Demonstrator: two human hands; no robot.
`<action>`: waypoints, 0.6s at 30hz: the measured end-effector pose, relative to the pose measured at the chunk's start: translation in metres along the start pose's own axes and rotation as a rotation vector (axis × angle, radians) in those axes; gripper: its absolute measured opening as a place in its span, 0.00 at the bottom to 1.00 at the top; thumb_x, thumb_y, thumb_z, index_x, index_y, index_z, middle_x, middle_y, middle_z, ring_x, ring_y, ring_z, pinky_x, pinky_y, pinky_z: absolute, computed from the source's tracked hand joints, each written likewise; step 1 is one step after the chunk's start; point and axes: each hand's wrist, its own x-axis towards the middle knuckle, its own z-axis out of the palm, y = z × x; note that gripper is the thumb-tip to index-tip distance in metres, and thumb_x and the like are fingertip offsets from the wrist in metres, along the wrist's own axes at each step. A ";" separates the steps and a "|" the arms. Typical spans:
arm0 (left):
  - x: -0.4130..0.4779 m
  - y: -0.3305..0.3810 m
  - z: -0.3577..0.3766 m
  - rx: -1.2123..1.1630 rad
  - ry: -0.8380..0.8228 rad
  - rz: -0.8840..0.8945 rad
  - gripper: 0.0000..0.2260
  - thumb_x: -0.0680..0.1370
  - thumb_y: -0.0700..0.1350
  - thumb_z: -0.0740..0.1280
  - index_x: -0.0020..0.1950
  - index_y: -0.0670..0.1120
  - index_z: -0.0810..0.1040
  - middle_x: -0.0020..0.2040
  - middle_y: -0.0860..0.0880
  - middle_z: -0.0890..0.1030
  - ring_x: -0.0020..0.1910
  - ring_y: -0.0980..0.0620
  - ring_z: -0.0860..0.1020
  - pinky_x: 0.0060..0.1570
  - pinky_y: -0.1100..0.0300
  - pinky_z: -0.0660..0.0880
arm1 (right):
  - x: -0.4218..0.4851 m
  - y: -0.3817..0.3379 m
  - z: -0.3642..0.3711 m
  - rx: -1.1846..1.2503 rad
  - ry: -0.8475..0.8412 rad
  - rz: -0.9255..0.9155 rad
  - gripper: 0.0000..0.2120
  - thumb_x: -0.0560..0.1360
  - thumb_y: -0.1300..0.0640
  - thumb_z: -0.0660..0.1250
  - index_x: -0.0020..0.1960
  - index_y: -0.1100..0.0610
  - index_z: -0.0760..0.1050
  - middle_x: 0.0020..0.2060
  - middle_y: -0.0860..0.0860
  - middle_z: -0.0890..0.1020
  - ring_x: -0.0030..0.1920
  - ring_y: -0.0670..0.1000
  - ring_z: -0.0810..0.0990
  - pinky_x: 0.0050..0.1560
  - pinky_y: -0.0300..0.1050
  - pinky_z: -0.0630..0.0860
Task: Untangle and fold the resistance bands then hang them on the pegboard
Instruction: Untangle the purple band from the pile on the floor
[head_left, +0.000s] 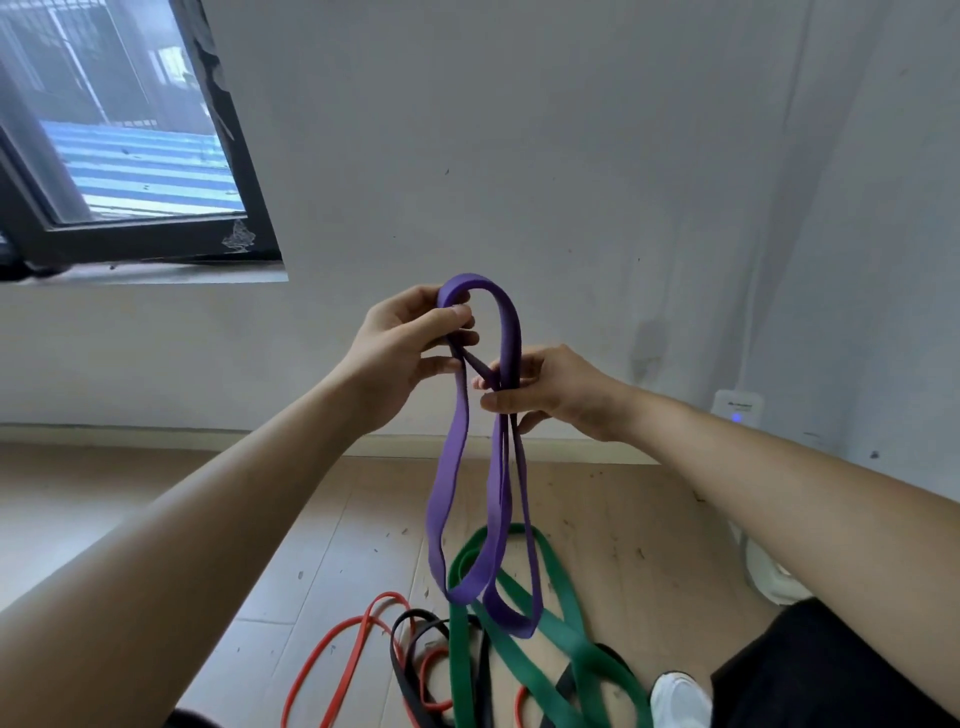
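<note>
A purple resistance band (445, 499) hangs folded in front of me, its loops dangling toward the floor. My left hand (402, 353) pinches the top bend of the band between thumb and fingers. Just lower and to the right, my right hand (550, 392) grips the gathered strands. On the wooden floor below lie a wide green band (566, 644), a thin red band (332, 660) and a black band (410, 649), overlapping one another. No pegboard is in view.
A white wall (571, 156) stands ahead with a dark-framed window (130, 156) at the upper left. A white wall device with a blue light (736, 410) sits at the right. My white shoe (678, 699) and dark shorts show at the lower right.
</note>
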 end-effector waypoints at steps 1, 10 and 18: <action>0.000 0.000 -0.001 -0.026 -0.008 -0.004 0.11 0.74 0.43 0.71 0.56 0.43 0.79 0.45 0.47 0.82 0.49 0.46 0.83 0.44 0.56 0.79 | 0.000 0.000 0.001 0.001 -0.011 -0.010 0.12 0.74 0.62 0.75 0.57 0.61 0.82 0.51 0.57 0.86 0.47 0.55 0.86 0.44 0.43 0.83; 0.002 0.003 -0.004 -0.225 -0.040 -0.029 0.05 0.75 0.41 0.68 0.51 0.45 0.76 0.42 0.49 0.78 0.48 0.47 0.81 0.45 0.55 0.79 | 0.004 -0.004 0.012 0.077 -0.039 -0.045 0.12 0.75 0.60 0.75 0.58 0.57 0.82 0.47 0.53 0.87 0.47 0.53 0.86 0.47 0.46 0.83; -0.002 0.008 -0.019 0.348 0.017 0.020 0.13 0.74 0.50 0.77 0.56 0.47 0.83 0.36 0.54 0.81 0.37 0.53 0.81 0.33 0.62 0.75 | 0.003 -0.006 0.016 -0.050 -0.142 0.014 0.07 0.74 0.64 0.76 0.51 0.62 0.82 0.38 0.53 0.81 0.38 0.51 0.83 0.40 0.43 0.80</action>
